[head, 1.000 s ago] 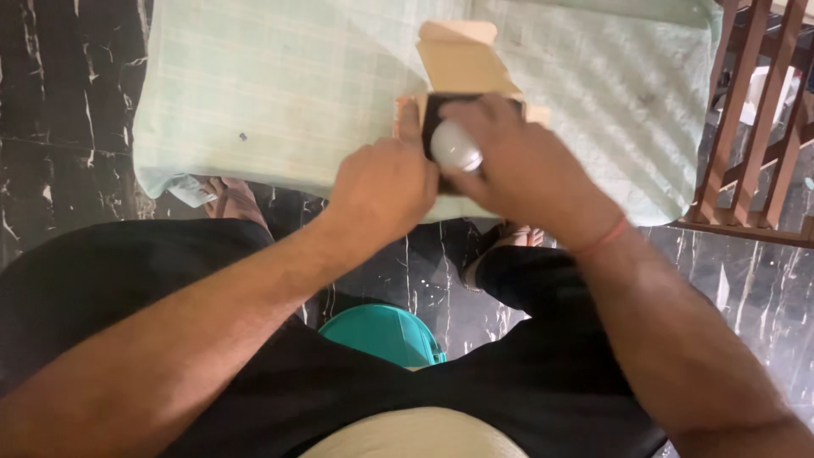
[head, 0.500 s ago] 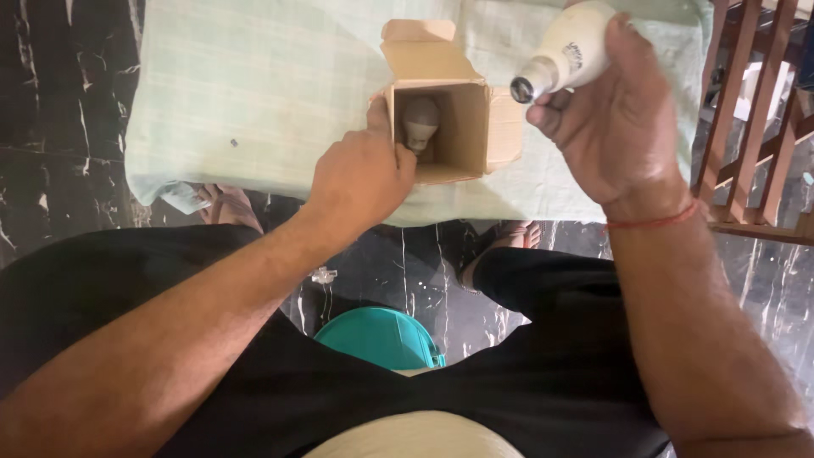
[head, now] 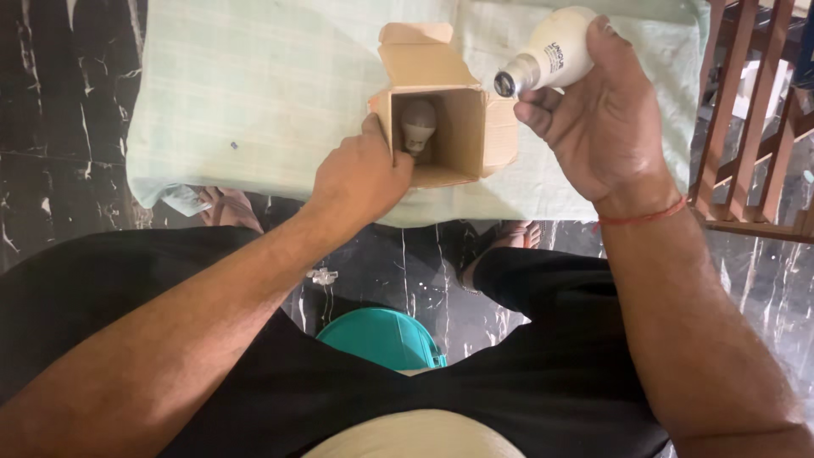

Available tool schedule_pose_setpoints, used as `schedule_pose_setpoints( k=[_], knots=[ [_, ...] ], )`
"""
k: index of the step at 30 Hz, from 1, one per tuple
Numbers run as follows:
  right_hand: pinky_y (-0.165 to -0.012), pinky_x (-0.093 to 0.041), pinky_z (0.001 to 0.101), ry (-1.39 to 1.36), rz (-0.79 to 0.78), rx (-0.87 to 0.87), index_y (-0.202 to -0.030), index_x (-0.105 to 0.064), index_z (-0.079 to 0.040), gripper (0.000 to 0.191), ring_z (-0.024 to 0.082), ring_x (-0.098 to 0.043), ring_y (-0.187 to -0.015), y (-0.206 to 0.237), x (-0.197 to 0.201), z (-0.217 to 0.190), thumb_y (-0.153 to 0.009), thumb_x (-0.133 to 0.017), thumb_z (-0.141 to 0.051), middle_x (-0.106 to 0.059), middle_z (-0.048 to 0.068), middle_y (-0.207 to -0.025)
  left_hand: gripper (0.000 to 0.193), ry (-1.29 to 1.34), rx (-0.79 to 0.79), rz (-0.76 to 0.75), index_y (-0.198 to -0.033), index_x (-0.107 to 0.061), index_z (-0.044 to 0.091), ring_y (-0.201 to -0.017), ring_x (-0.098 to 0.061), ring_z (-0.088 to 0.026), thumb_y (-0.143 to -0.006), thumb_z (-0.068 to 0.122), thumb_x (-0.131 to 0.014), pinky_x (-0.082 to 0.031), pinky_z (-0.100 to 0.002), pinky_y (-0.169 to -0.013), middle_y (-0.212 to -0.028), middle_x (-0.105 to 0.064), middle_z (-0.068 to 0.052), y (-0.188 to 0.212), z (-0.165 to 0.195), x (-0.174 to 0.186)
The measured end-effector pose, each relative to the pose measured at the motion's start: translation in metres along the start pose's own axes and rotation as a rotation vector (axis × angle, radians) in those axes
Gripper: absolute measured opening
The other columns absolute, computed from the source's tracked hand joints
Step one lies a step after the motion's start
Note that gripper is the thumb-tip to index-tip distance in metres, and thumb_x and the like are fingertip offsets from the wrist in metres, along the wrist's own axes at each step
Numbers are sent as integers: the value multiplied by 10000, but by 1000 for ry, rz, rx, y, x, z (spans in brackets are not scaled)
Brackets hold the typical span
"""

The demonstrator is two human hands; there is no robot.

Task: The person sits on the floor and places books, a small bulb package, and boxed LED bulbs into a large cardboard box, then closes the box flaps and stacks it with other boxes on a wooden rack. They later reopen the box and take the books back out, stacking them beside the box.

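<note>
Two bulbs show: one white bulb [head: 555,53] is clasped in the right hand [head: 606,127], fingers closed around its globe, metal base pointing to about eight o'clock. Its long axis runs from two o'clock down to eight, aimed toward the open mouth of the box [head: 445,127]. The box lies at nine o'clock from that grip, just beside it, resting on the pale green cloth [head: 254,93]. A second bulb [head: 418,123] sits inside, against the left wall. The left hand [head: 363,174] grips the box's near-left edge, fingers curled over the rim, and is the nearer hand to the box. A teal bucket [head: 381,337] stands on the floor at six o'clock.
</note>
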State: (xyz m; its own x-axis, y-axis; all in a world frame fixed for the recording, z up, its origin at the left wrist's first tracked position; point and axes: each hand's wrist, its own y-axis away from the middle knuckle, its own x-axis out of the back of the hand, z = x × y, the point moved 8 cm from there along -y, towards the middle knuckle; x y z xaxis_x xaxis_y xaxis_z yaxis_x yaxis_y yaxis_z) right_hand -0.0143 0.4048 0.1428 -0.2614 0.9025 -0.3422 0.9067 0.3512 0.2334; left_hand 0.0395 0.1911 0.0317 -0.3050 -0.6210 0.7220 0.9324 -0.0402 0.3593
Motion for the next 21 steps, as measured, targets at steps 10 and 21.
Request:
schedule_pose_setpoints(
  k=[10, 21],
  knots=[
    [-1027, -597, 371, 57, 156, 93, -1400, -518, -34, 438, 226, -659, -1113, -7, 59, 1, -1121, -604, -361, -649, 131, -1292, 606, 12, -1, -15, -1379, -401, -114, -849, -690, -486, -924, 263, -537, -551, -578, -781, -924, -706, -308, -6, 2, 2],
    [-950, -620, 356, -355, 776, 203, -1366, -577, -26, 413, 280, -665, -1115, 22, 288, 82, -1028, -681, -239, -624, 160, -1326, 658, 57, -28, -30, -1423, -357, -127, -823, -702, -477, -908, 243, -533, -560, -570, -771, -893, -710, -296, -4, 21, 5]
  ],
)
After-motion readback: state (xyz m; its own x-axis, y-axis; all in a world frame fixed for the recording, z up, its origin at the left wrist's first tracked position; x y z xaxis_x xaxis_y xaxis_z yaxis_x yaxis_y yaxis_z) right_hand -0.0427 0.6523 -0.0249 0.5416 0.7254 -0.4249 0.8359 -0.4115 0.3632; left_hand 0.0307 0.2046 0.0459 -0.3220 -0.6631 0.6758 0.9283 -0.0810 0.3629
